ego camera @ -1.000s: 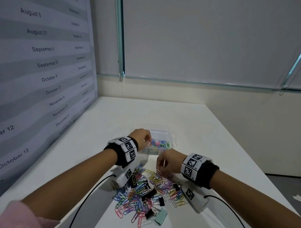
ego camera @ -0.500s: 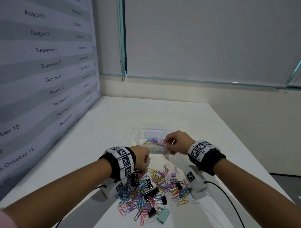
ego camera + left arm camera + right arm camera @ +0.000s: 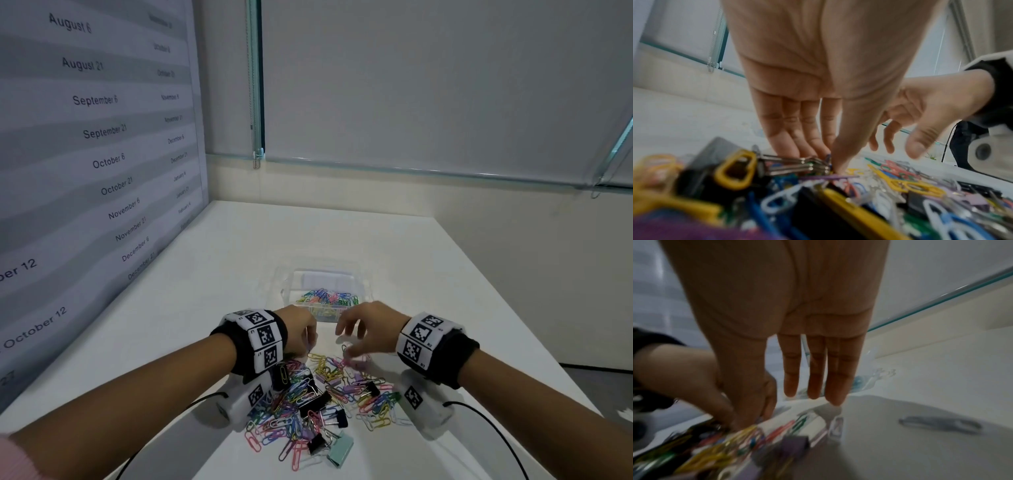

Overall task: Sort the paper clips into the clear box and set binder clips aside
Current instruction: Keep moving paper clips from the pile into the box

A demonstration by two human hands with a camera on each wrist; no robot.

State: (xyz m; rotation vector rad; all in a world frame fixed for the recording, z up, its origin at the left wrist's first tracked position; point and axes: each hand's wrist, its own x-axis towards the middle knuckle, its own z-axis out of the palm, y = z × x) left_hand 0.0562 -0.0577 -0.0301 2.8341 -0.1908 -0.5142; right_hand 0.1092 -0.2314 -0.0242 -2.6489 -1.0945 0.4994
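A heap of coloured paper clips (image 3: 291,397) mixed with black binder clips (image 3: 313,401) and a mint binder clip (image 3: 340,449) lies on the white table in front of me. Just beyond it stands the clear box (image 3: 283,291), with paper clips (image 3: 327,297) inside. My left hand (image 3: 306,337) reaches down at the heap's far left edge. In the left wrist view, thumb and fingers (image 3: 829,160) pinch a paper clip beside a binder clip's silver handles (image 3: 793,164). My right hand (image 3: 349,339) hovers over the heap's far right edge, its fingers (image 3: 813,382) straight, spread and empty.
The white table (image 3: 239,246) stretches beyond the box to the back wall. A large calendar board (image 3: 96,154) stands along the left edge. A grey paper clip (image 3: 939,424) lies alone right of the heap. Cables (image 3: 493,428) trail from both wrists.
My right hand has come back from the clear box to the heap and now holds nothing. My left hand has stayed at the heap's far left edge, fingers down in the clips.
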